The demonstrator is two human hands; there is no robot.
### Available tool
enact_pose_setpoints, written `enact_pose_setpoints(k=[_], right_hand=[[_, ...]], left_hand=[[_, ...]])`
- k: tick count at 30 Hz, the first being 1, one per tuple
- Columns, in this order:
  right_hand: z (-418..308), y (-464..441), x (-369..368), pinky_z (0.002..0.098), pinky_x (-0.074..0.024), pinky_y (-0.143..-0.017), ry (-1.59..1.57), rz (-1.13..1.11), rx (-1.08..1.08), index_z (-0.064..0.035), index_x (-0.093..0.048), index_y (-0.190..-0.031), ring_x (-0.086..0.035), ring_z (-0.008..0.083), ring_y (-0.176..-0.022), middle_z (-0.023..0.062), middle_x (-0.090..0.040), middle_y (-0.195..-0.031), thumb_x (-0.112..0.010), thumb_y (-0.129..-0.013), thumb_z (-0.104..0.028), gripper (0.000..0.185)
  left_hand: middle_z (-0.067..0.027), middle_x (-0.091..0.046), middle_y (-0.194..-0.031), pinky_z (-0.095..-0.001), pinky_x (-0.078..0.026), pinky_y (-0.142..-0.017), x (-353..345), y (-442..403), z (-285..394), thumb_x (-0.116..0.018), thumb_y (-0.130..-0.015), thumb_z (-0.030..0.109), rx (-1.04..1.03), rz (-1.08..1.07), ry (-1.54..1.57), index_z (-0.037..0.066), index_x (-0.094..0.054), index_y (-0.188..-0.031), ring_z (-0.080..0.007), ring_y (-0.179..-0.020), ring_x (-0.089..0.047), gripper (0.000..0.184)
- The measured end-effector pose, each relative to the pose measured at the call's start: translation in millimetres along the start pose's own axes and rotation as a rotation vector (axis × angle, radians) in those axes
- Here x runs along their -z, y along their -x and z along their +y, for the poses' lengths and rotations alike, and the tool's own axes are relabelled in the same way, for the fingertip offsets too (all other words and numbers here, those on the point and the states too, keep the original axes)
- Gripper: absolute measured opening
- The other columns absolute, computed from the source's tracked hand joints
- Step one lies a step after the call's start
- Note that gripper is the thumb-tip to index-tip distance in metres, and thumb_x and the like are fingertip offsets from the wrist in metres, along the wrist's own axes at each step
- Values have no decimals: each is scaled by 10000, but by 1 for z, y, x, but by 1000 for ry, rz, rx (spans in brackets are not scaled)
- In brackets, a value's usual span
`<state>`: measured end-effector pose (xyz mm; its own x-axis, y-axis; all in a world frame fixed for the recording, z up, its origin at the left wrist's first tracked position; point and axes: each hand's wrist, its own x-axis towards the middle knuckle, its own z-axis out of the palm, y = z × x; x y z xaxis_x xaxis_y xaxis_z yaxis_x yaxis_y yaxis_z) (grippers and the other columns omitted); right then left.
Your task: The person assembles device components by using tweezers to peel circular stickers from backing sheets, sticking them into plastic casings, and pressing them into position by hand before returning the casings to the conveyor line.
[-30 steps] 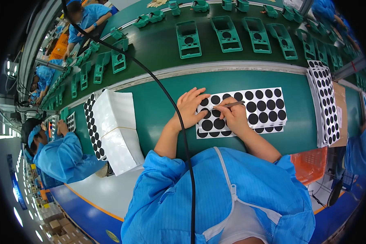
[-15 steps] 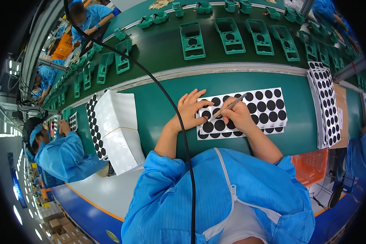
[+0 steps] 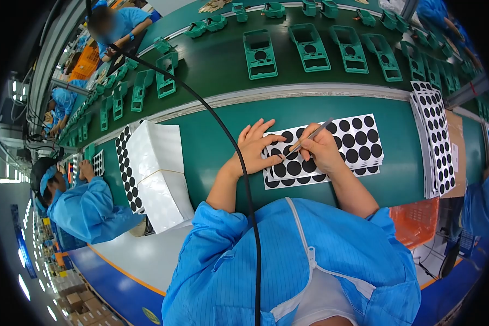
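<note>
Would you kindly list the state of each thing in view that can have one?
Slim grey metal tool: gripped, slanting, in right hand
White sheets with black dots: stacked unevenly, left hand on them
Glossy white sheet bundle: bound by a thin band
Green plastic frames: lying in a row
Thin black cable: hanging curved

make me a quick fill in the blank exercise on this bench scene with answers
The slim metal tool is in the person's ____ hand.
The left hand touches sheets whose dots are ____ in colour.
The frames beyond the bench are coloured ____.
The basket below the bench is coloured ____.

right; black; green; orange
</note>
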<state>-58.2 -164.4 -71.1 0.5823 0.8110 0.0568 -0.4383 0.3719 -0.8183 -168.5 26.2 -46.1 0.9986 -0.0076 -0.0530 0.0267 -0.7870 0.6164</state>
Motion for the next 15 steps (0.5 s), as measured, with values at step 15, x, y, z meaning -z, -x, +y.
enact_pose_setpoints(k=[15], right_hand=[[1,-3,6,205,-419,-496,-248,71,56,-51,-481,-914,-505,101,-528,140,-616,-782,-549,-892,-82,78]], left_hand=[[-109,-359,-1413,-465,-18,-1094,4,2,-13,-526,-843,464,-49,-44,132,260,-590,-1199,-310,-1369,-176,415]])
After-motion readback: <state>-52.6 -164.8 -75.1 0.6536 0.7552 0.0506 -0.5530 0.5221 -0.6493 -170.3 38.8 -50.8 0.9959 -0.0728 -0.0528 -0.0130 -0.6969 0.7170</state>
